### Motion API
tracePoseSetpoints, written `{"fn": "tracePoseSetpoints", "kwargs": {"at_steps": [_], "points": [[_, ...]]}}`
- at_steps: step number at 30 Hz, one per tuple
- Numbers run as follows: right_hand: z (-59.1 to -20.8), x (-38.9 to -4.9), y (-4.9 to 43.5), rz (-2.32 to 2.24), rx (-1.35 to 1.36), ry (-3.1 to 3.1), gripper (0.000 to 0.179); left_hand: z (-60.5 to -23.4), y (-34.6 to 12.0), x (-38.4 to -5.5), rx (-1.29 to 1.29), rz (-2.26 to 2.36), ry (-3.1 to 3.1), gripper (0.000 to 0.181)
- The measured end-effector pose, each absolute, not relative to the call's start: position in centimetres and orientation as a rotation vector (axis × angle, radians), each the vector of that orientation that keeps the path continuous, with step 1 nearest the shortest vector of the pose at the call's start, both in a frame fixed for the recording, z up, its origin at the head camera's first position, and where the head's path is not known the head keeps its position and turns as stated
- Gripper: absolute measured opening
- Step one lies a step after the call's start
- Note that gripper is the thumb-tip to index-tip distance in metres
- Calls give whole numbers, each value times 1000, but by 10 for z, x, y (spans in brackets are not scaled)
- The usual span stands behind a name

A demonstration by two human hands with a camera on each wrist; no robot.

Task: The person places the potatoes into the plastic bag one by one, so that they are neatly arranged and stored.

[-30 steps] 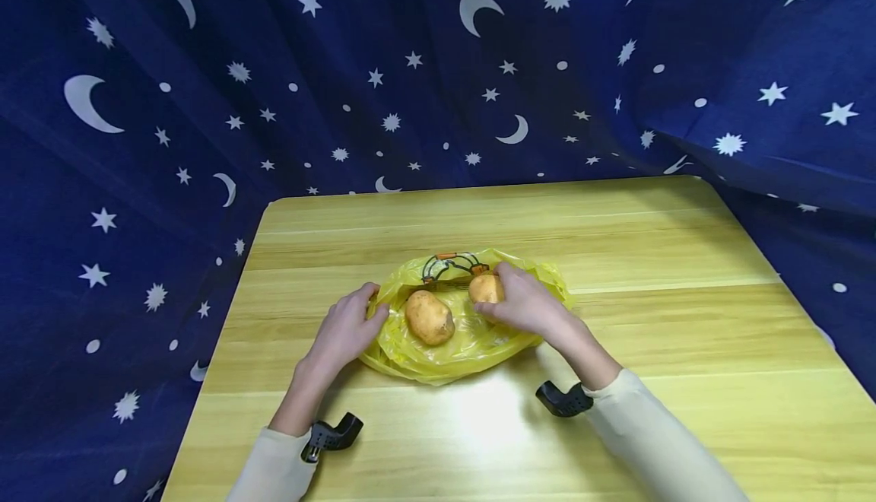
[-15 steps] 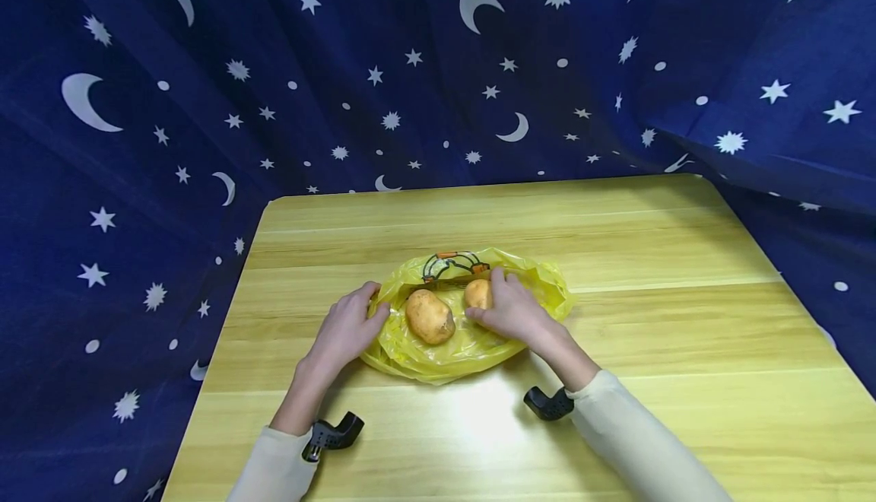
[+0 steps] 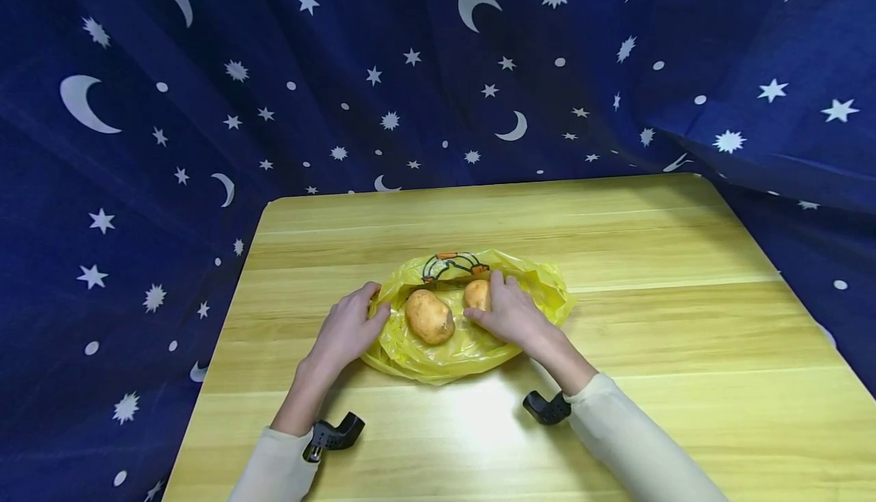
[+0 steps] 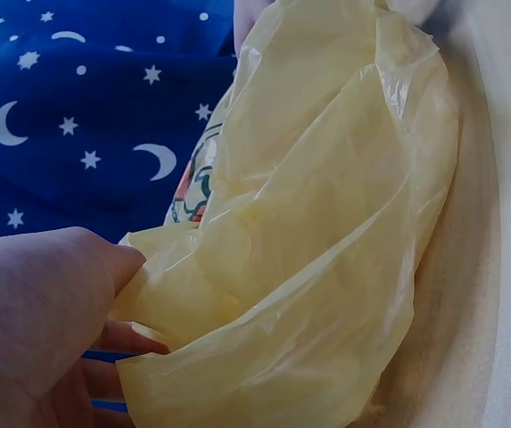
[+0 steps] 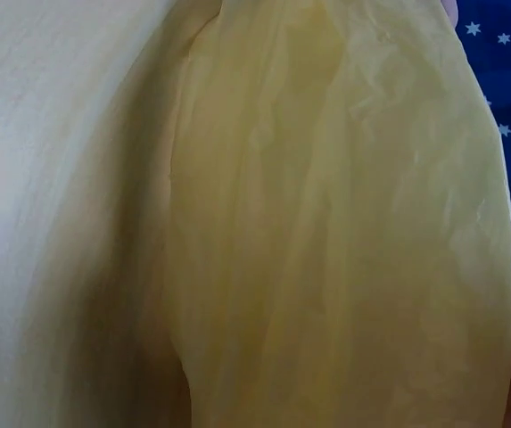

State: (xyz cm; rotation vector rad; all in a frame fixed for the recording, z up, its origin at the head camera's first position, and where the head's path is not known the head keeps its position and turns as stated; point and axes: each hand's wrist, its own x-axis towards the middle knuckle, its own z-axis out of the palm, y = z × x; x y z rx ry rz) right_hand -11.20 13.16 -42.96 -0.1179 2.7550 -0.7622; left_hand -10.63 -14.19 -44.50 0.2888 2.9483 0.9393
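A yellow plastic bag [image 3: 438,369] lies spread with its mouth open upward, a dark and orange print on its back side. Inside, on the left, sits a potato [image 3: 429,318]. My right hand [image 3: 516,312] reaches into the bag and holds a second potato [image 3: 477,295] with thumb and fingers, covering its right side. At the bag's left rim my left hand [image 3: 345,327] pinches the plastic; in the left wrist view its thumb [image 4: 126,265] lies over the edge of the film. The bag's outer wall [image 5: 344,223] fills most of the right wrist view, hiding the right hand's fingers.
A light wooden table [image 3: 684,319] bears the bag near its middle. Behind and to the sides hangs a dark blue cloth [image 3: 438,91] with moons and stars. Each wrist wears a black camera mount [image 3: 335,433].
My right hand has shifted slightly left with its potato, nearer to the other one, and has stayed almost still over the last half second. The left hand keeps its place at the rim.
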Motion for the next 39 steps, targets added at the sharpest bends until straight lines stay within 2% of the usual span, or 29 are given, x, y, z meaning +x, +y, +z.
{"fn": "tracePoseSetpoints", "kwargs": {"at_steps": [18, 29, 39], "points": [[-426, -110, 133, -731, -166, 2780, 84, -447, -145, -107, 293, 937, 2942, 36], [-384, -104, 138, -790, -209, 2867, 89, -446, -147, -108, 301, 881, 2976, 37], [-359, -105, 159, -748, -246, 3044, 75, -433, -155, -108, 310, 777, 3092, 65]]}}
